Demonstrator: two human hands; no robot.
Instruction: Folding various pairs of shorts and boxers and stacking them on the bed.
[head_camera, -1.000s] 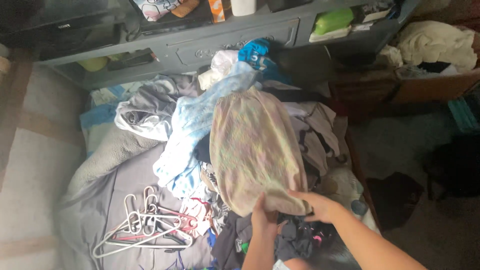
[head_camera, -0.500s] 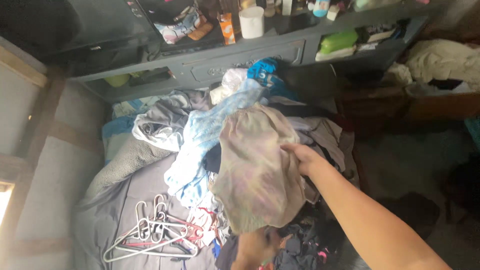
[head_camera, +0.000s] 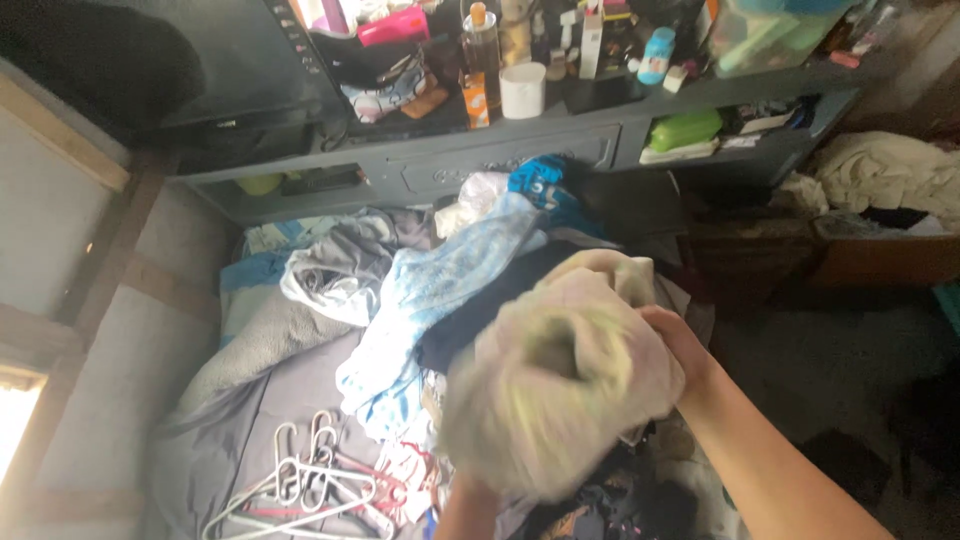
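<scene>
Up close, my right hand (head_camera: 672, 340) is closed on the edge of a pale, faded cloth (head_camera: 560, 385) with soft pink and green blotches, and the cloth is lifted above the big heap of clothes (head_camera: 420, 300) on the bed. My left hand is hidden under the cloth; I only see my left wrist (head_camera: 470, 505) poking out below it, so I cannot tell if that hand is open or closed. The cloth is blurry, so I cannot tell what kind of clothing it is. Beside it lies a light blue tie-dye piece (head_camera: 430, 300), and a grey and white top (head_camera: 330, 275) is bunched up just past that. A bunch of wire hangers (head_camera: 310, 490), white and pink, lies on the grey sheet (head_camera: 230, 420) near the bottom edge, and the lowest ones are cut off. Behind the heap stands a grey dresser (head_camera: 480, 160). On its top sit a white tub (head_camera: 522, 90), an orange-capped bottle (head_camera: 481, 40), a small white and blue bottle (head_camera: 655, 55) and a pink thing (head_camera: 393, 27) I cannot make out well. A green box (head_camera: 685, 130) sits in an open shelf of the dresser. On the far right a cardboard box (head_camera: 880, 255) holds cream-coloured cloth (head_camera: 880, 175) piled over its rim. The floor at the right is too dark to read.
</scene>
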